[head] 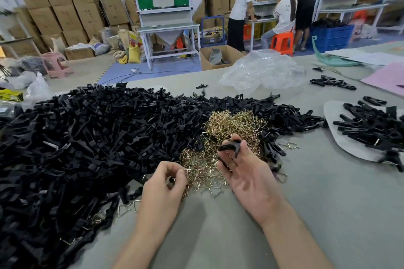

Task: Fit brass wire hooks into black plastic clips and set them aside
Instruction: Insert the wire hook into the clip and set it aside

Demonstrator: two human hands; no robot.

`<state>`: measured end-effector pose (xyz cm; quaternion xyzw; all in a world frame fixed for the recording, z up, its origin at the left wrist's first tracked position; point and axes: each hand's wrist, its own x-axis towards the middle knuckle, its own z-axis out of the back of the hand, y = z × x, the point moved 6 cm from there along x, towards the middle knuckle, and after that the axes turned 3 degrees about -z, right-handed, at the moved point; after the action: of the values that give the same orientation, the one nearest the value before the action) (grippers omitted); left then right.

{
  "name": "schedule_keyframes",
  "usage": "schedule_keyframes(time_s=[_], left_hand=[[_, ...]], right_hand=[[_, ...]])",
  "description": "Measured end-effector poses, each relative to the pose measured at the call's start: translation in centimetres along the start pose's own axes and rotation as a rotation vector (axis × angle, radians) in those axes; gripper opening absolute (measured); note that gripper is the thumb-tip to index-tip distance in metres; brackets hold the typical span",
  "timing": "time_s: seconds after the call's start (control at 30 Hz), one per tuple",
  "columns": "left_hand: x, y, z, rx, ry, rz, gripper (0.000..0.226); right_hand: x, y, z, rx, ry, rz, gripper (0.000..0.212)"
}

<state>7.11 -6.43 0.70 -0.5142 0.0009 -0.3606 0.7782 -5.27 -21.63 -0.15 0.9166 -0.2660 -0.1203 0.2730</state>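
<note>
A huge heap of black plastic clips (87,133) covers the left and middle of the grey table (328,214). A pile of brass wire hooks (231,129) lies against it in the middle. My right hand (247,177) holds a black clip (231,147) between its fingertips, just above the hooks. My left hand (168,183) is curled at the near edge of the hook pile and pinches a brass hook (184,170) between thumb and fingers. A heap of assembled clips (371,126) lies on a grey sheet at the right.
Crumpled clear plastic (262,72) lies at the table's far side, a small group of clips (332,82) to its right, and pink paper (387,76) at the far right. Beyond the table stand cardboard boxes, white workbenches and several people.
</note>
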Motion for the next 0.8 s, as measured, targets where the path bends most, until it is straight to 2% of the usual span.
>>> schedule_keyframes(time_s=[0.17,0.3,0.37,0.5,0.67,0.73,0.8], left_hand=[[0.2,0.2,-0.4,0.139,0.060,-0.045,0.010],[-0.2,-0.3,-0.2,0.414,0.181,-0.271,0.023],[-0.3,0.0,-0.2,0.483,0.273,-0.313,0.028],[-0.2,-0.5,0.3,0.528,0.256,-0.342,0.016],[-0.1,-0.2,0.9,0.408,0.150,-0.270,0.027],[-0.1,-0.7,1.4,0.321,0.058,-0.242,0.025],[0.0,-1.0,2.0,0.133,-0.021,-0.149,0.016]], right_hand=[[0.5,-2.0,-1.1,-0.154,0.010,-0.097,0.034],[1.0,-2.0,-0.8,-0.199,-0.024,-0.090,0.033],[1.2,-2.0,-0.7,-0.196,-0.028,-0.091,0.030],[1.3,-2.4,-0.7,-0.212,-0.028,-0.113,0.033],[1.3,-2.4,-0.8,-0.203,-0.040,-0.113,0.031],[1.3,-2.4,-0.8,-0.171,-0.049,-0.115,0.030],[1.2,-2.3,-0.6,-0.126,-0.060,-0.115,0.027]])
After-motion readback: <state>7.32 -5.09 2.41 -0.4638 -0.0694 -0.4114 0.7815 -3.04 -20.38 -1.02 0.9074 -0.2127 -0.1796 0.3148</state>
